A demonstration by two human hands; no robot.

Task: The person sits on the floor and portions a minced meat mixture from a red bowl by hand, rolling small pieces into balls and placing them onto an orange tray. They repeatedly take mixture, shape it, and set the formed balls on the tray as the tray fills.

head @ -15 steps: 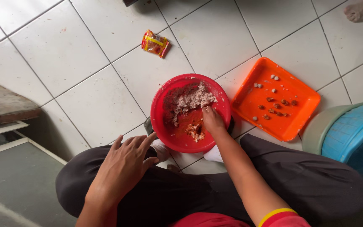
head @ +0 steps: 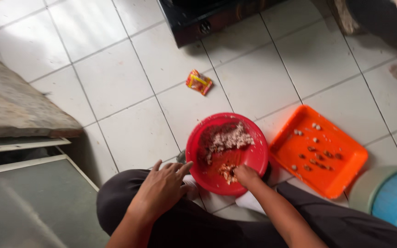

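right hand (head: pixel 246 175) pinches food inside the red bowl (head: pixel 253 158); open left hand (head: pixel 164 186) steadies its rim

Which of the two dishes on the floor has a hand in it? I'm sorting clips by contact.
The round red bowl: the right hand reaches into it. The square orange tray beside it is untouched.

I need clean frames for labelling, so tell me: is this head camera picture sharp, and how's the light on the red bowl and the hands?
Head view: soft, even daylight with no harsh glare; slight motion blur overall, the left hand and right hand smeared, the food in the red bowl indistinct, and the orange tray a little crisper.
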